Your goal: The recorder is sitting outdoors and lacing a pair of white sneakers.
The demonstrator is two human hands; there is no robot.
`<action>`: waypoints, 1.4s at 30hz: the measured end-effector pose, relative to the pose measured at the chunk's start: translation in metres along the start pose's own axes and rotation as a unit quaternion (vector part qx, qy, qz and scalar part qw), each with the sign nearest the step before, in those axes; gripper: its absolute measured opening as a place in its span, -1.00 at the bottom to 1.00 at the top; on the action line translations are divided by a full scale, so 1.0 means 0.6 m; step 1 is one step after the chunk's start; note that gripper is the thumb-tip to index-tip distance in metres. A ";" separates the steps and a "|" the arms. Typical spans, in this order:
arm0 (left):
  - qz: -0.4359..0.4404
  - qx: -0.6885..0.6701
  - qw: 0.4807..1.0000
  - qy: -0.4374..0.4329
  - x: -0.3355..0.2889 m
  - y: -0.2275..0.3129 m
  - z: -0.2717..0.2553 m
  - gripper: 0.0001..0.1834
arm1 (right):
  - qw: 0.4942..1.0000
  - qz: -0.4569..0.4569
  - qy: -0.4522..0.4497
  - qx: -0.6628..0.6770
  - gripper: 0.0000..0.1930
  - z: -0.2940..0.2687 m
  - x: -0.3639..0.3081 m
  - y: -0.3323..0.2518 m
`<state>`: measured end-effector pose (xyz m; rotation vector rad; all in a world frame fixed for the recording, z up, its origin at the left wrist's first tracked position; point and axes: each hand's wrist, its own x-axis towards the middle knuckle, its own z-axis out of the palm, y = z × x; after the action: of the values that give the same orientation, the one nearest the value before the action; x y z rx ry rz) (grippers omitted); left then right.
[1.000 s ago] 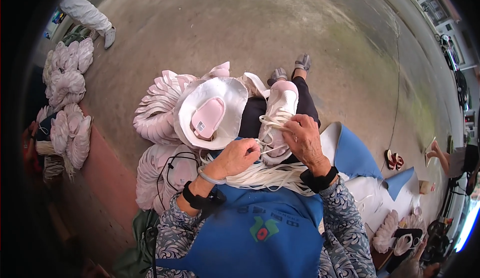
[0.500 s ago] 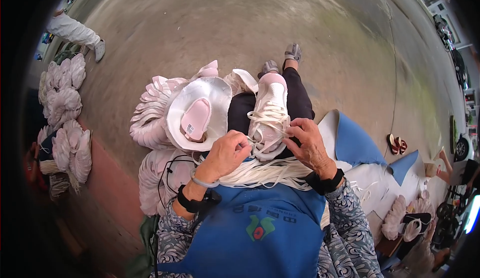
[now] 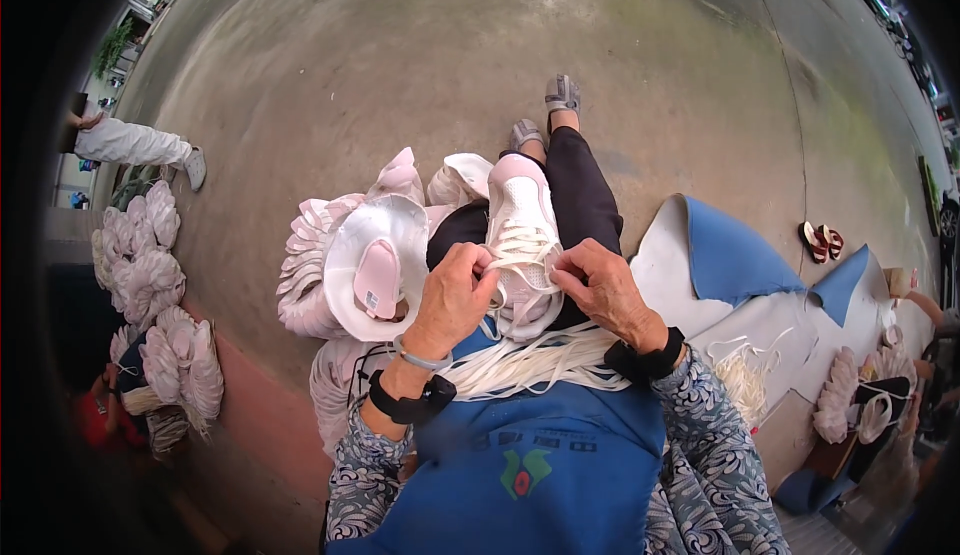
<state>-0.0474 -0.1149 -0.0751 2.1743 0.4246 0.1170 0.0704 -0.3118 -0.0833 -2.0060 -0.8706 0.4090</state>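
Since the previous frames, the left hand has advanced from the collar of the pink-and-white shoe to its lacing; both hands now work the lace together. The shoe lies on the lap, toe outward. Left fingers pinch lace at its left edge; right hand fingers appear pinched on lace at its right.

Count: one shoe between the hands; one white bowl-shaped holder left of it; two slippers far right; lace bundle below, strands uncountable.
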 end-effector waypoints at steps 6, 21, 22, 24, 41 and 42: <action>0.019 -0.075 0.997 -0.027 0.009 -0.023 -0.002 -0.89 | 0.999 0.025 -0.020 0.029 -0.82 0.000 0.000 -0.008; -0.137 -0.421 0.892 -0.091 -0.005 -0.045 -0.002 -0.80 | 0.997 0.036 -0.067 0.011 -0.88 -0.001 0.018 -0.007; -0.127 -0.420 0.893 -0.094 -0.007 -0.045 -0.001 -0.80 | 0.999 0.007 -0.046 0.010 -0.91 0.000 0.014 -0.009; -0.118 -0.421 0.894 -0.096 -0.010 -0.045 0.001 -0.79 | 0.998 0.045 -0.022 0.031 -0.91 -0.002 0.011 -0.013; -0.142 -0.406 0.902 0.032 -0.010 -0.034 0.020 -0.90 | 0.999 -0.027 0.011 -0.018 -0.83 0.015 0.034 -0.019; -0.144 -0.390 0.909 0.034 -0.006 -0.034 0.022 -0.92 | 0.999 -0.013 0.037 0.006 -0.84 0.019 0.039 -0.022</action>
<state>-0.0528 -0.1150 -0.0989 1.3061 0.6103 0.1644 0.0747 -0.2838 -0.0777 -1.9844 -0.8451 0.3215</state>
